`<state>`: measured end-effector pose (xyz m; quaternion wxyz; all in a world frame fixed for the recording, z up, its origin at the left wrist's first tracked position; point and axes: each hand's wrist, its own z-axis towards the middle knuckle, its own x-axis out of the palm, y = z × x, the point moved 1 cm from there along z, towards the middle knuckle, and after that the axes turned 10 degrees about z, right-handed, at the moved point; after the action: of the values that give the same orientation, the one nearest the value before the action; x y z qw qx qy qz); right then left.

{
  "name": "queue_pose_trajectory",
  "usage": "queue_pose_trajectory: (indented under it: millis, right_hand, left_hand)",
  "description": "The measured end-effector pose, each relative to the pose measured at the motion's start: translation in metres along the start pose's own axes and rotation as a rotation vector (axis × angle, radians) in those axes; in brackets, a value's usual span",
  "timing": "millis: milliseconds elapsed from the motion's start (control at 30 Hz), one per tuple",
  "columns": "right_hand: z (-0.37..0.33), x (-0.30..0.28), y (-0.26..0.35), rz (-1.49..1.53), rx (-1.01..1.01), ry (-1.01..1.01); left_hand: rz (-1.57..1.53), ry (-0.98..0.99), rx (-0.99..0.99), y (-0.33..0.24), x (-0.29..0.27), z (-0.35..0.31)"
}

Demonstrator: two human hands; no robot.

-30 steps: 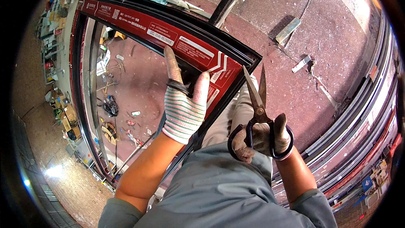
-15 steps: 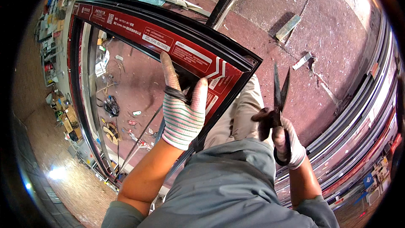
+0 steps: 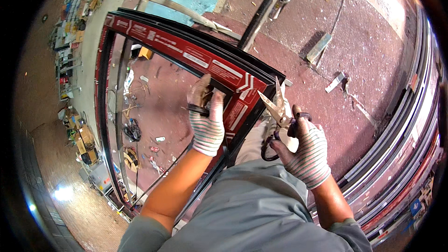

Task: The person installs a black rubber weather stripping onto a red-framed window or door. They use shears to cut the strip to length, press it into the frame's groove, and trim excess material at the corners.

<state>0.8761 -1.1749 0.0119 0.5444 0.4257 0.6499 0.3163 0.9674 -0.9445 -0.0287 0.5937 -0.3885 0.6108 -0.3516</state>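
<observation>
A window frame [image 3: 240, 114] with black edges and red printed film stands tilted in front of me. My left hand [image 3: 208, 123], in a striped glove, is at the inside of its near corner, fingers curled and thumb up. A thin black strip [image 3: 198, 109] runs across those fingers and seems gripped in them; its far end is hidden. My right hand [image 3: 309, 151], gloved too, holds scissors [image 3: 279, 115] by their dark handles. The blades are spread, tips pointing up toward the frame's outer corner and close beside it.
A dark metal bar [image 3: 263, 14] extends beyond the frame. Offcut blocks [image 3: 319, 47] lie on the reddish floor. Long profiles [image 3: 396, 140] are stacked along the right. Cables [image 3: 132, 130] and scraps show through the frame opening; boxes [image 3: 84, 140] stand at the left.
My right hand has brought the scissors up and left to the frame's corner, turning the blades leftward. My left hand's raised forefinger has curled in. The frame appears shifted slightly in view.
</observation>
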Motion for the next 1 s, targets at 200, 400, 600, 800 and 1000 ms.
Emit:
queue_pose_trajectory:
  millis: [200,400,600,800,1000]
  right_hand:
    - [0.007,0.013,0.021,-0.177,0.018,0.040]
    - [0.010,0.031,0.029,-0.357,-0.007,0.035]
    - [0.016,0.025,0.034,-0.440,-0.185,-0.058]
    - [0.023,0.021,0.030,-0.566,-0.276,-0.163]
    - [0.022,0.042,0.033,-0.570,-0.262,-0.166]
  left_hand:
    - [0.029,-0.035,0.241,-0.012,-0.003,-0.006]
    - [0.092,0.320,0.486,-0.033,-0.001,-0.006]
    - [0.128,0.432,0.295,-0.030,-0.005,-0.015]
    - [0.063,0.385,0.249,-0.039,-0.009,-0.017]
    - [0.090,0.541,0.136,-0.028,-0.010,-0.016]
